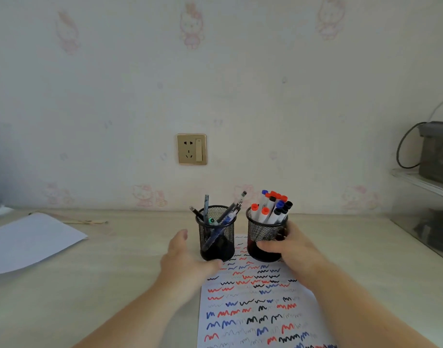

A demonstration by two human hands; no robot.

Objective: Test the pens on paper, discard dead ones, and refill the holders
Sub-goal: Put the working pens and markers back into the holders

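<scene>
Two black mesh holders stand on the far end of a scribble-covered test paper (255,305). The left holder (216,234) contains a few thin pens and pencils. The right holder (265,234) is packed with several white markers capped red, blue and black. My right hand (288,247) grips the right holder, fingers curled round its side and thumb across its front. My left hand (185,259) is spread beside the left holder, thumb touching its base, fingers straight.
A blank white sheet (32,242) lies at the left on the beige desk, with a thin stick (85,221) behind it. A wall socket (191,148) is above the holders. A clear shelf unit with a grey box (433,156) stands at the right.
</scene>
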